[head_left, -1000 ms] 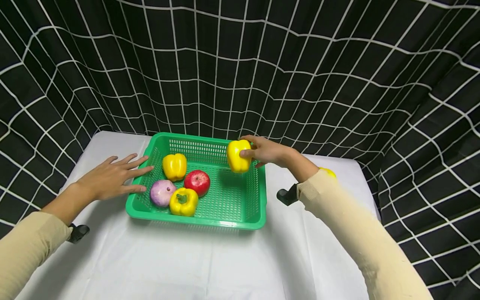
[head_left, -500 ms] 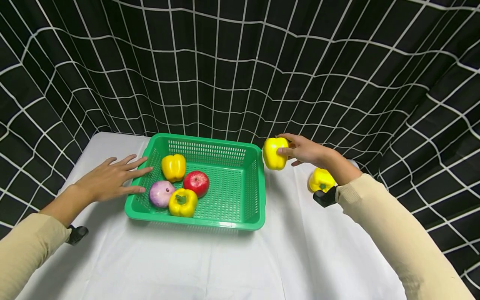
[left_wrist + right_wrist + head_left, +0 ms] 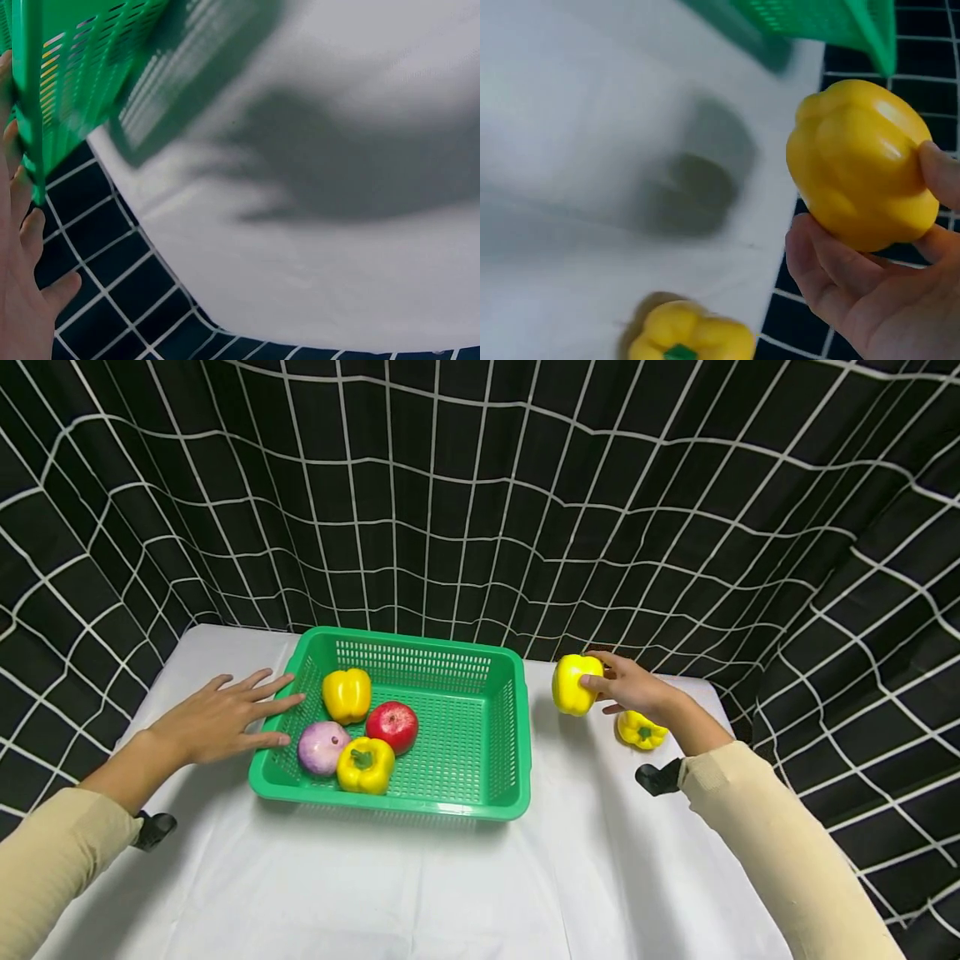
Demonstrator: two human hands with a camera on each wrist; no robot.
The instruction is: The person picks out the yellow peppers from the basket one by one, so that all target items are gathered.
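A yellow bell pepper [image 3: 574,685] is held up by my right hand [image 3: 632,685], gripped between thumb and fingers, off to the right of the green basket [image 3: 522,735]. In the right wrist view that same bell pepper [image 3: 862,165] hangs above the white cloth, its shadow cast below. My left hand [image 3: 217,720] lies with fingers spread and straight at the basket's left rim. Inside the basket, toward its left half, are two more yellow bell peppers [image 3: 347,696], a purple onion-like ball [image 3: 323,748] and a red round fruit [image 3: 393,727], perhaps a pomegranate.
Another yellow bell pepper [image 3: 641,731] lies on the white tablecloth [image 3: 480,885], below and beside my right wrist. Black curtains with a white grid [image 3: 465,485] surround the table at the back and sides. Each wrist carries a small black camera mount [image 3: 658,778].
The right hand has carried the yellow bell pepper out from over the basket, rightward past its rim, then a little lower. The pepper lying at right has come into fuller view. My left hand stays put.
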